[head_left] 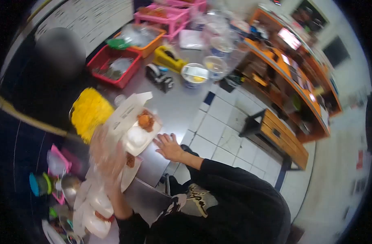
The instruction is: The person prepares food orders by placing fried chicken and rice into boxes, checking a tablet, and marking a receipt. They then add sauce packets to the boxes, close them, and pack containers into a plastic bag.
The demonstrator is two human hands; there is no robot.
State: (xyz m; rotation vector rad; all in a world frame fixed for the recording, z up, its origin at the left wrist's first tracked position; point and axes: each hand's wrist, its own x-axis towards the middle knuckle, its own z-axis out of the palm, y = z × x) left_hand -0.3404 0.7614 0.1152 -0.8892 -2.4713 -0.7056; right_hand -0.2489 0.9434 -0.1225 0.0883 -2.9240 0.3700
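My left hand (108, 156), smeared by motion and apparently in a clear plastic glove, is over the open paper food boxes. Whether it holds anything I cannot make out. Fingers spread, my right hand (168, 147) rests at the steel table's edge beside the nearest box (127, 112). In that box are a piece of fried chicken (145, 120) and a white mound of rice (137, 136). A second box (130, 175) with brown food is partly hidden behind my left hand. Farther down the row, another box (97, 219) contains rice and reddish-brown food.
Beyond the boxes sits a container heaped with yellow food (91, 115). A red basket (119, 81), a yellow tape dispenser (169, 59) and a patterned tub (195, 76) stand along the table (175, 103). A wooden bench (281, 136) is on the tiled floor. Another person stands across.
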